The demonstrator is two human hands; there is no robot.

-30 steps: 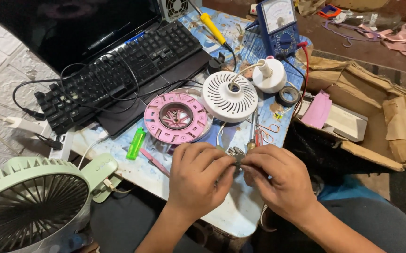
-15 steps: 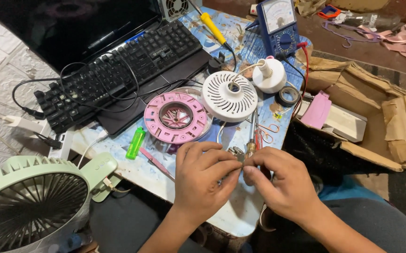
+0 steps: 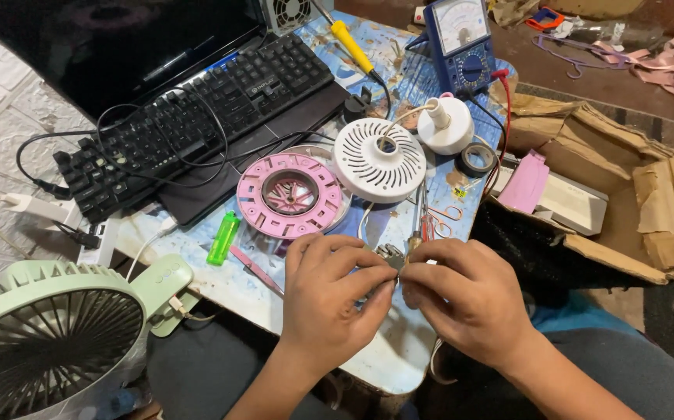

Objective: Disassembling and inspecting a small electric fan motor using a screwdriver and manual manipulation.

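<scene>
My left hand [image 3: 331, 299] and my right hand [image 3: 467, 299] meet over the near edge of a small blue work table [image 3: 387, 365]. Both pinch a small grey metal part [image 3: 391, 254] between thumbs and fingertips; most of it is hidden by my fingers. Just beyond my hands lie a round pink plastic fan housing [image 3: 289, 194] and a round white slotted cover [image 3: 378, 160]. A screwdriver and thin red-handled tools [image 3: 422, 222] lie beside my right hand's fingertips.
A black keyboard [image 3: 197, 117] and dark monitor stand at the back left. A blue analog multimeter [image 3: 461, 43], yellow-handled soldering iron [image 3: 351, 47], tape roll [image 3: 477, 159] and green lighter [image 3: 223, 239] lie around. A green desk fan [image 3: 49, 342] stands lower left, an open cardboard box [image 3: 632, 202] at right.
My hands have stayed together over the table edge; the fingers shifted slightly on the small part. Nothing else has moved.
</scene>
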